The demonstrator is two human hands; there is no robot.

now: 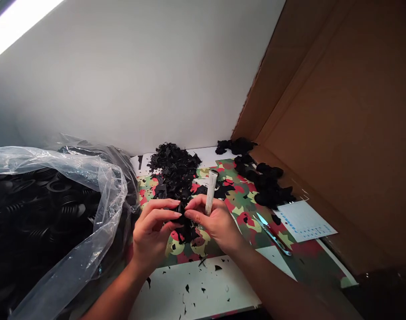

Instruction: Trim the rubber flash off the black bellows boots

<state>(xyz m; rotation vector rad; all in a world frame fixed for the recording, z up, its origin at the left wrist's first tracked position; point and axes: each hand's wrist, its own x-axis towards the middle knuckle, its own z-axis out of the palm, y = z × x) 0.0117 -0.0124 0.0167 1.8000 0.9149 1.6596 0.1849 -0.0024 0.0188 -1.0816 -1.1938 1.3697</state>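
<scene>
In front of me, my left hand [152, 229] pinches a small black rubber-like part [180, 214] between thumb and fingers. Its exact shape is mostly hidden by the fingers. My right hand [219, 222] is closed round a whitish stick-like handle [211, 192] that points up from the fist; any blade on it is out of sight. The right thumb and forefinger tips meet the black part from the right. Just beyond the hands lies a heap of black scraps [174, 166], some of it reaching under the fingers.
An open clear plastic bag [113, 195] full of ribbed black parts [39, 209] stands at left. Dark clumps [269, 182] lie at right, near a printed card [306, 221] and a slim knife-like tool [274, 238]. A cardboard wall [339, 133] rises right; scraps dot the patterned mat [236, 209].
</scene>
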